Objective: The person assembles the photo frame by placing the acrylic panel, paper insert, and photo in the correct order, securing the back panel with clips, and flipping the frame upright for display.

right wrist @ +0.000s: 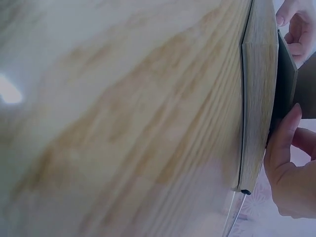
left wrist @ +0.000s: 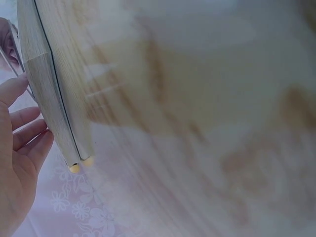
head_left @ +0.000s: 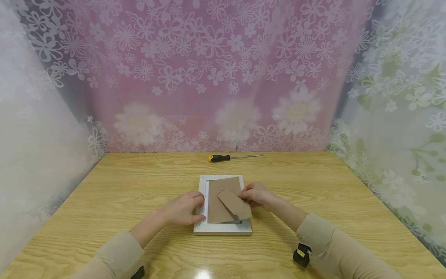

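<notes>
A white picture frame (head_left: 223, 228) lies on the wooden table, its brown backing board (head_left: 217, 205) sitting askew in the opening. The board's right edge appears raised above the frame, and a brown easel stand (head_left: 235, 203) is attached to its face. My right hand (head_left: 259, 195) pinches the board at its right edge; the right wrist view shows the thumb (right wrist: 286, 138) against the tilted board. On the opposite side my left hand (head_left: 182, 209) rests on the frame's left border. In the left wrist view its fingers (left wrist: 29, 133) touch the frame's side, loosely bent.
Behind the frame, near the table's back edge, lies a screwdriver (head_left: 226, 157) with a black and yellow handle. Flowered curtains (head_left: 223, 77) hang behind the table and on both sides.
</notes>
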`<state>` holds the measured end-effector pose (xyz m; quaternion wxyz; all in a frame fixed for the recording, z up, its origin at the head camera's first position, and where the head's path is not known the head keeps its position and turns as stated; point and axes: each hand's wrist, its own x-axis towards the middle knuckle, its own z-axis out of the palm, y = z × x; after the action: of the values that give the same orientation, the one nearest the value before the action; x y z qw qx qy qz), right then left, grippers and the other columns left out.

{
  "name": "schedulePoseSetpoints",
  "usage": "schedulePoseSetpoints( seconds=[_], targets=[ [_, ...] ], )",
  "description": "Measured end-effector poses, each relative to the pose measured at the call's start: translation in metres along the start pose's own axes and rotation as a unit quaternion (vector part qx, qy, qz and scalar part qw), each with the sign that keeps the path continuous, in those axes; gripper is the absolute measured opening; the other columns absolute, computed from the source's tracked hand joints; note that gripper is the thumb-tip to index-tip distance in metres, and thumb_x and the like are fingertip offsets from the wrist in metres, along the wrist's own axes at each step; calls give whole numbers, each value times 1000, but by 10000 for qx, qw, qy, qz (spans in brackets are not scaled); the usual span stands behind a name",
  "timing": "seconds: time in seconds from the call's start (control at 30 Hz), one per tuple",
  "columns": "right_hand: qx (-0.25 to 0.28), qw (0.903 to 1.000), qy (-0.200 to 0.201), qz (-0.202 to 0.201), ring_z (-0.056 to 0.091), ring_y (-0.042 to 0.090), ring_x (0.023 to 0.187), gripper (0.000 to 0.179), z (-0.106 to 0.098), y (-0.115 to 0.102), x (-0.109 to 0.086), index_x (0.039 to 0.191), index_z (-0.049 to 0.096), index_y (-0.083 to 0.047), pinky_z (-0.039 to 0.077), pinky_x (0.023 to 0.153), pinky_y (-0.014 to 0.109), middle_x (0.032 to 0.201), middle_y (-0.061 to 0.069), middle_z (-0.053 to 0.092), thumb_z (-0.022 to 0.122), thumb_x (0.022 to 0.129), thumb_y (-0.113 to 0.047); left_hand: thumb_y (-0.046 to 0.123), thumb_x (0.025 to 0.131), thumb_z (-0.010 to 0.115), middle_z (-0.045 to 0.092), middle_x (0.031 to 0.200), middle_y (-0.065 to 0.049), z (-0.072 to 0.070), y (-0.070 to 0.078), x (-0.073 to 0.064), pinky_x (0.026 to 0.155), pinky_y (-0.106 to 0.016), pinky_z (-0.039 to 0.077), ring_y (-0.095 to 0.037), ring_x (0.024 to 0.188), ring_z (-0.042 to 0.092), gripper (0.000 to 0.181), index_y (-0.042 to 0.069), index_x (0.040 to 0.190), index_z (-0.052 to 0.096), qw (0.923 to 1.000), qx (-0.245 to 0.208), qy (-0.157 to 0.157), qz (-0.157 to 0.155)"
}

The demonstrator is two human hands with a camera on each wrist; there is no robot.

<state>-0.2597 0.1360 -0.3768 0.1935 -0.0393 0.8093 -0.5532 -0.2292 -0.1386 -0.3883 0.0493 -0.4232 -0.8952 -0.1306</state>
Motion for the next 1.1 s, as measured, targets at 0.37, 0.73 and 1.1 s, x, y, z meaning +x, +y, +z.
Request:
schedulePoseSetpoints(
  seconds=[0.37,0.73,1.1],
  targets=[
    [-540,9984,121,-102,54,11,57,10,8,-3,2,85,63,4,48,48,19,71,6,59,62,86,-5,29,82,70,55,102,-1,1,0,1,70,-23,47,-11,85,50,26,8,90,59,9999,-103,0,-43],
    [-2119,9756,311,-476,54,11,47,15,14,-7,7,74,61,-1,51,45,25,61,5,57,61,86,-10,29,82,70,55,101,-1,2,0,1,70,-23,47,-10,83,50,26,8,90,59,9999,-108,-21,-89],
    [-2855,9565,113,-590,48,10,44,23,12,-11,6,67,56,-5,47,42,22,56,2,52,61,88,-15,29,82,70,55,101,-1,2,-1,1,71,-23,47,-10,84,50,26,8,91,59,9999,-128,-38,-65]
  ],
)
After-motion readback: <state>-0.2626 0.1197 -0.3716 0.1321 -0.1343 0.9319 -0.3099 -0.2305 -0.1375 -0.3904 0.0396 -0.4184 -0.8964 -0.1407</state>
